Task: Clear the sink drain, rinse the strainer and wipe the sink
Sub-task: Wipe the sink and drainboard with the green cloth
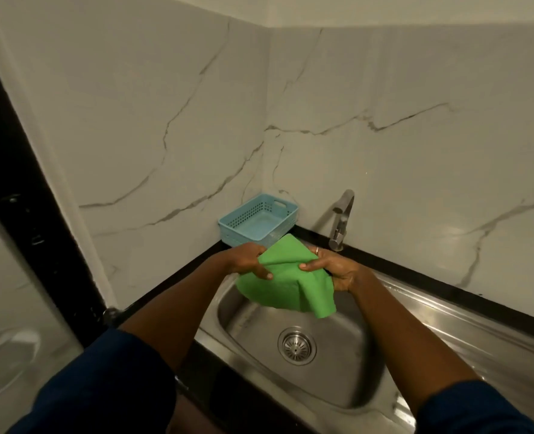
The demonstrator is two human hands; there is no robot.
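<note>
**Cloth in both hands, wipe about to start**

The person holds a green cloth [284,283] above the far edge of the sink [337,380]. The left hand [247,260] grips its upper left edge, and the right hand [334,270] grips the right side. The fingers [261,272] of both hands are curled round the fabric, and the rest hangs loose over the basin.

The strainer [296,345] sits in the drain at the middle of the basin and looks free of debris. No water shows at the tap [342,220]. A blue basket [243,234] stands in the far left corner of the worktop [431,278].

Clearing and rinsing appear to be finished, so wiping is likely the step in hand. The next move calls for gathering the loose cloth into a pad. One hand would then lower it to the basin wall and sweep towards the drain.
</note>
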